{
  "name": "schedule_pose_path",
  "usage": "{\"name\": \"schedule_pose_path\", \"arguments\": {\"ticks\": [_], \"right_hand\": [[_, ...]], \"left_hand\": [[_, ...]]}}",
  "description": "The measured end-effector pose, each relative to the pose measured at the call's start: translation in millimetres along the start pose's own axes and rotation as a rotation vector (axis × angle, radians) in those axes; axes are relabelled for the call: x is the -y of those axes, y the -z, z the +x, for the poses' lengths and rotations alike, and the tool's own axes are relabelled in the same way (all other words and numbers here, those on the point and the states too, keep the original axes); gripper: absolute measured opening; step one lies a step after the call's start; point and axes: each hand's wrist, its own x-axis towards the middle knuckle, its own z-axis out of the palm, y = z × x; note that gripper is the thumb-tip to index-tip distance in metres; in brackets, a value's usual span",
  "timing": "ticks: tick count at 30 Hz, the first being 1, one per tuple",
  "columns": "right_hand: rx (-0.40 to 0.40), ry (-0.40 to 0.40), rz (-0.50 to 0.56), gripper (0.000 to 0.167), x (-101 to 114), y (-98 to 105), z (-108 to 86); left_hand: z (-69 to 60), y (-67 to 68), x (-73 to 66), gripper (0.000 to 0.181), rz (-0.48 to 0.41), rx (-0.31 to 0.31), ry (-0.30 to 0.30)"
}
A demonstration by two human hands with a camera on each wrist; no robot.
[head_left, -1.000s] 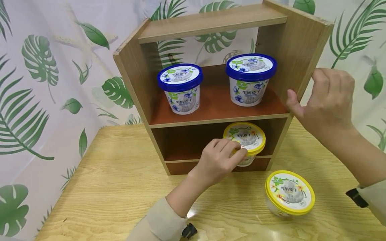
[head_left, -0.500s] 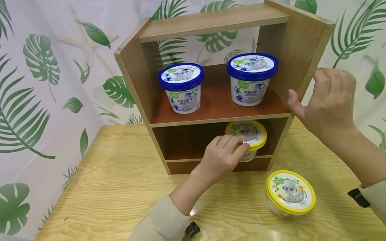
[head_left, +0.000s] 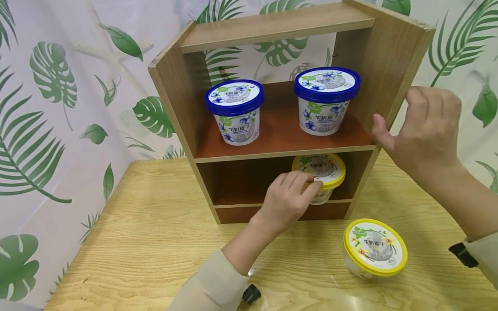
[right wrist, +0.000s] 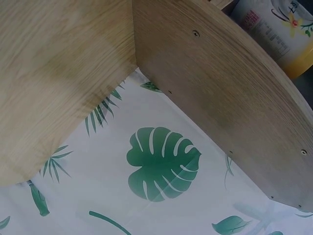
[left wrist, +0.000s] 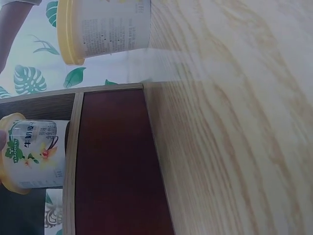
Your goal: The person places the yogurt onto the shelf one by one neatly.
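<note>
My left hand (head_left: 285, 198) holds a tub with a yellow lid (head_left: 330, 166) by its near left side, at the lower compartment of a small wooden shelf (head_left: 285, 154). In the left wrist view this tub (left wrist: 36, 154) sits within the compartment, and only a fingertip shows at its lid. Whether its base touches the board cannot be told. My right hand (head_left: 428, 129) grips the shelf's right side panel, thumb at the front edge and fingers on the outer side. The right wrist view shows the panel's outer face (right wrist: 220, 88), but no hand.
Two tubs with blue lids, a left one (head_left: 237, 125) and a right one (head_left: 324, 114), stand on the upper shelf board. Another yellow-lidded tub (head_left: 375, 248) stands on the wooden table (head_left: 151, 242), in front of the shelf's right corner. Leaf-printed cloth (head_left: 89, 86) hangs behind.
The yellow-lidded tub in my left hand has moved back and slightly right, deeper into the lower compartment. My right hand keeps its hold on the side panel.
</note>
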Motion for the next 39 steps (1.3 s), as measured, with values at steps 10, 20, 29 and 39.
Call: {"name": "schedule_pose_path", "arguments": {"ticks": [10,20,29,39], "right_hand": [[0.018,-0.004,0.002,0.049,-2,0,-0.7],[0.012,0.001,-0.003,0.05,-2,0,-0.9],[0.012,0.01,-0.005,0.05,-1,-1,-0.4],[0.025,0.012,-0.005,0.05,-2,0,0.2]], "left_hand": [[0.5,-5.4,-1.9,0.011,-0.023,-0.006,0.042],[-0.5,-12.8,-1.1,0.008,0.0,-0.017,0.068],[-1.2,-8.7,-0.3,0.008,-0.008,-0.033,0.058],[1.5,-3.4,-6.8,0.01,-0.065,-0.044,0.002]]}}
